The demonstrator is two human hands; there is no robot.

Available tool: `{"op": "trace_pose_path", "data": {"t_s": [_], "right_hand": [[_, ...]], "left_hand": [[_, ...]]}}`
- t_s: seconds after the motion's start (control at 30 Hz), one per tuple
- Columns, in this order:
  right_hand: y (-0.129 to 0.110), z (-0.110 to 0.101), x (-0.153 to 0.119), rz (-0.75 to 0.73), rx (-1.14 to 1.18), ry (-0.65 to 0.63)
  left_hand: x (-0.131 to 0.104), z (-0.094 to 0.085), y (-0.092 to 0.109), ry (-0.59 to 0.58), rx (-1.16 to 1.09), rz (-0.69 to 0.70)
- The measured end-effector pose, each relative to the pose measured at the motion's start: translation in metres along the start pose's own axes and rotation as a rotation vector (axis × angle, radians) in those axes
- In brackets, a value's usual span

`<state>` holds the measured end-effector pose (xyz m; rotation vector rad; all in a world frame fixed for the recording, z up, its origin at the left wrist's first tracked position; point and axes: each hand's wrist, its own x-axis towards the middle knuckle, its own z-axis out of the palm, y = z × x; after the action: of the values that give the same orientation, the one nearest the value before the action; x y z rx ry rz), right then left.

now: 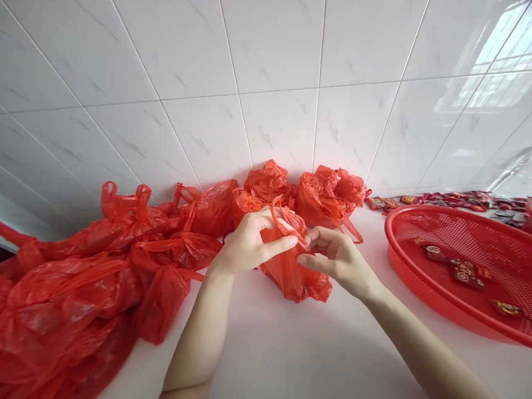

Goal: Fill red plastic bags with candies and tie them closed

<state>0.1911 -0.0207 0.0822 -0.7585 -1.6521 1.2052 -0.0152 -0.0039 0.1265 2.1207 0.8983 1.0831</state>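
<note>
A thin red plastic bag [295, 274] hangs from my hands over the white surface, its top bunched up and its lower part spread out. My left hand [253, 241] is closed on the top of this bag, thumb stretched across the gathered plastic. On the right side of the same bag, my right hand [332, 255] pinches its upper edge between thumb and fingers. What the bag holds, if anything, cannot be made out.
Red bags [70, 293] are heaped at the left; crumpled ones [266, 183] stand along the tiled wall. At right, a red perforated basket [440, 299] holds several small packets [465, 272]. More packets [440, 198] lie behind it.
</note>
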Motion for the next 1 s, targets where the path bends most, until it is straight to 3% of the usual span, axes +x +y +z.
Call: {"op": "trace_pose_path", "data": {"t_s": [0.1, 0.17, 0.37, 0.47, 0.57, 0.7, 0.87, 1.0], "right_hand": [[0.005, -0.004, 0.004, 0.104, 0.181, -0.008], [0.009, -0.009, 0.006, 0.135, 0.167, 0.011], [0.015, -0.010, 0.009, -0.067, -0.163, 0.153], [0.012, -0.006, 0.009, -0.102, -0.231, 0.086], [0.009, -0.004, 0.009, -0.052, -0.148, 0.029], [0.013, -0.010, 0.011, 0.036, 0.011, 0.096], [0.017, -0.019, 0.014, 0.064, -0.012, 0.066], [0.008, -0.017, 0.013, 0.006, -0.065, 0.076]], "left_hand": [[0.000, 0.000, 0.000, 0.010, -0.006, 0.031], [0.000, 0.000, -0.001, 0.024, -0.008, 0.044], [0.002, 0.004, -0.003, 0.082, -0.041, 0.030], [0.003, 0.006, -0.003, 0.095, -0.052, 0.028], [0.004, 0.008, -0.002, 0.099, -0.045, 0.030], [0.006, 0.007, -0.002, 0.232, -0.059, 0.034], [0.007, 0.001, -0.003, 0.419, -0.115, -0.008], [0.006, 0.003, -0.003, 0.315, -0.141, -0.019]]}}
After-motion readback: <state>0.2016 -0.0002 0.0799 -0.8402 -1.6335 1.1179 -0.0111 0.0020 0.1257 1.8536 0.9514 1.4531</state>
